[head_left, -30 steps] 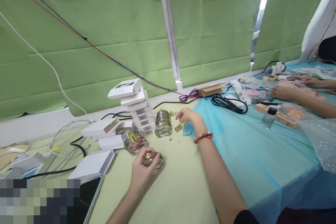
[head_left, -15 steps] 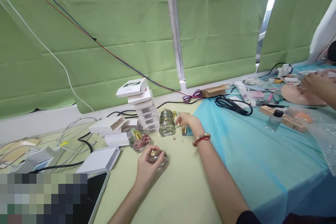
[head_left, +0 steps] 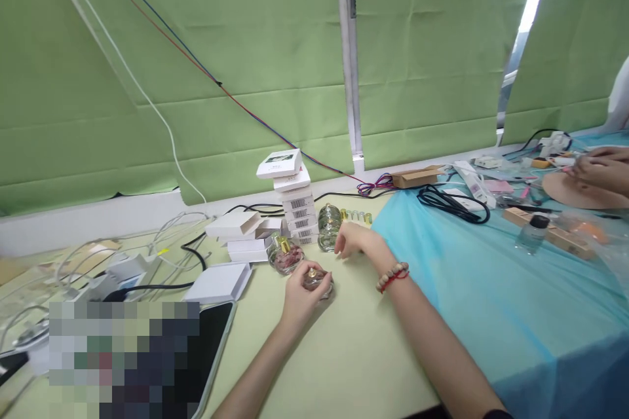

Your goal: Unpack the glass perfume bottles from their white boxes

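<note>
Glass bottle (head_left: 318, 280) under your left hand's (head_left: 299, 294) curled fingers could tip if you press sideways; your right hand (head_left: 354, 243) rests empty, loosely open.

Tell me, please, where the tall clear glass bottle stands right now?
The tall clear glass bottle stands at centre, between the stack of white boxes and the right hand.

Packing workbench: stacked boxes (head_left: 295, 200), perfume bottles (head_left: 328, 228), cables (head_left: 455, 203).
</note>
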`<state>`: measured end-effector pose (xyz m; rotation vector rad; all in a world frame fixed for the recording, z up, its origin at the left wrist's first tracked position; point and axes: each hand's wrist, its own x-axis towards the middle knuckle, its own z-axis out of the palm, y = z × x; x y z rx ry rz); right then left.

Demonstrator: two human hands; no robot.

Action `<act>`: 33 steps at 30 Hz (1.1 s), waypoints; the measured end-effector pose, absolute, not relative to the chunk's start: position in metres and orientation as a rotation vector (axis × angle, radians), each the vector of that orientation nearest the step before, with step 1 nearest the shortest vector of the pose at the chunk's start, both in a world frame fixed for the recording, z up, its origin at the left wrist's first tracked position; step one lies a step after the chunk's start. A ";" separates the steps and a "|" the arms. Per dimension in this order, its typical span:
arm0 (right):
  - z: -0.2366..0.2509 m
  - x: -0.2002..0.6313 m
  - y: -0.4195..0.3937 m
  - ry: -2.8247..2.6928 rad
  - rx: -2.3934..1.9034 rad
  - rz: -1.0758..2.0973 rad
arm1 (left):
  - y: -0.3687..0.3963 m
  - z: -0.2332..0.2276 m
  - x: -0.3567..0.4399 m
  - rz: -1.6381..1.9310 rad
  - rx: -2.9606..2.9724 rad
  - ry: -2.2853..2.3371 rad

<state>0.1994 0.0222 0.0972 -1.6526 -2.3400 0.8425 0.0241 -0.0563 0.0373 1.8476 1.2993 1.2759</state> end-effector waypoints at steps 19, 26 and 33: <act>0.094 0.176 -0.020 -1.505 -0.749 1.333 | -0.052 0.031 0.024 1.307 1.876 1.238; 0.063 0.181 -0.012 -1.415 -0.835 1.314 | -0.054 0.032 0.024 1.309 1.911 1.246; 0.057 0.203 0.003 -1.206 -0.958 1.110 | -0.053 0.032 0.024 1.297 1.875 1.224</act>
